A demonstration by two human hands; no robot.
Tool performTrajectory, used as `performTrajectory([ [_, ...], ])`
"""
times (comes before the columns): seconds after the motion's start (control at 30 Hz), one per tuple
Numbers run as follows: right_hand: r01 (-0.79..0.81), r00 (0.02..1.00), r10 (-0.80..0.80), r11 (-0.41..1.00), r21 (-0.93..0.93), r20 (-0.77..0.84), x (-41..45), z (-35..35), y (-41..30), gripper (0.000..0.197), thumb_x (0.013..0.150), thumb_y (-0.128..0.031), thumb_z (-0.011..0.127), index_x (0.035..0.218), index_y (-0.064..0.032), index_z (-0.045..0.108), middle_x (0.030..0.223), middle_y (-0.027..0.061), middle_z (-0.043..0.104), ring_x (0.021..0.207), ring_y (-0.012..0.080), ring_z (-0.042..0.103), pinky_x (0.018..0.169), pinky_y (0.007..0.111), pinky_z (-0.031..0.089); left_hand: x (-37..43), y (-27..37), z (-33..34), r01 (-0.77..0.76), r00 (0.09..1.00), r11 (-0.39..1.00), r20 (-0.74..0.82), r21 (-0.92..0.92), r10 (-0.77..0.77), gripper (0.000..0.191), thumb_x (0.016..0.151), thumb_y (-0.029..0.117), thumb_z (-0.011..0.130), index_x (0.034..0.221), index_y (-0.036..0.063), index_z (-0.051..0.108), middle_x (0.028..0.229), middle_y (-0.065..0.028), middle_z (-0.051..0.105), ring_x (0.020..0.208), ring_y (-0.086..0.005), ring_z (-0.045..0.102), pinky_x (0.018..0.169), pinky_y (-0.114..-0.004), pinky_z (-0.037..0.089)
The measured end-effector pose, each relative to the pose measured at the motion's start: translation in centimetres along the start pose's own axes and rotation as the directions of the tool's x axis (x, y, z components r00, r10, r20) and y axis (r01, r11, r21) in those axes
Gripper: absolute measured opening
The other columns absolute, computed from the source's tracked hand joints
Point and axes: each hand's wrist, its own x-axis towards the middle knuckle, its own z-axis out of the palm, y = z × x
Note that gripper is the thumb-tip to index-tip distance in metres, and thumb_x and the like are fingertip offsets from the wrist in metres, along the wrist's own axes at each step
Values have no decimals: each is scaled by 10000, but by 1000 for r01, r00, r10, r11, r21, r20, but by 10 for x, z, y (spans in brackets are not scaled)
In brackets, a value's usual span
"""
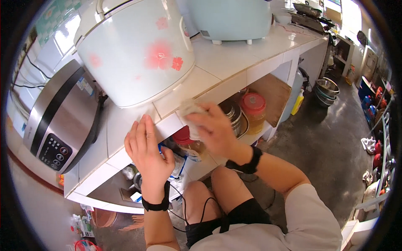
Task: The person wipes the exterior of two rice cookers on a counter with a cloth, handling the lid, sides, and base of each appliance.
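Observation:
My right hand (216, 130) grips a pale cloth (191, 109) against the front edge of the white tiled counter (220, 67); both look blurred. To its left, my left hand (147, 150) rests on the counter's edge, fingers on the tiles and holding nothing. Just beyond my hands stands a white rice cooker (132, 62) with pink and red flowers. A silver and black electric cooker (62, 116) with a button panel sits to the left. Under the counter, a red-lidded jar (185, 139) is partly hidden by my right hand and the cloth.
A light blue appliance (232, 18) stands farther along the counter. On the shelf below are another red-lidded jar (253, 109) and a metal pot (234, 116). Stacked basins (327, 91) and a yellow bottle (297, 102) stand on the floor. Black cables (185, 204) hang near my knees.

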Motion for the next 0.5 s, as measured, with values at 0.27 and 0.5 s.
performTrajectory([
  [0.27,-432,810,412,-64,900,418,-3,-62,-6,455,812,64,533,1255,-18,596,1184,106,648,1044,219,639,930,339,508,2,5,-24,52,995,967,98,-250,-28,724,679,22,587,1398,15,498,1476,-207,427,1360,-399,383,1149,-486,233],
  [0.5,-389,851,524,618,684,10,2,-73,5,398,829,64,528,1209,-11,619,1151,120,639,984,221,624,880,324,501,-38,0,-80,205,966,942,-97,-266,-238,548,739,15,573,1285,-2,609,1461,-221,443,1345,-363,417,1124,-446,292],
])
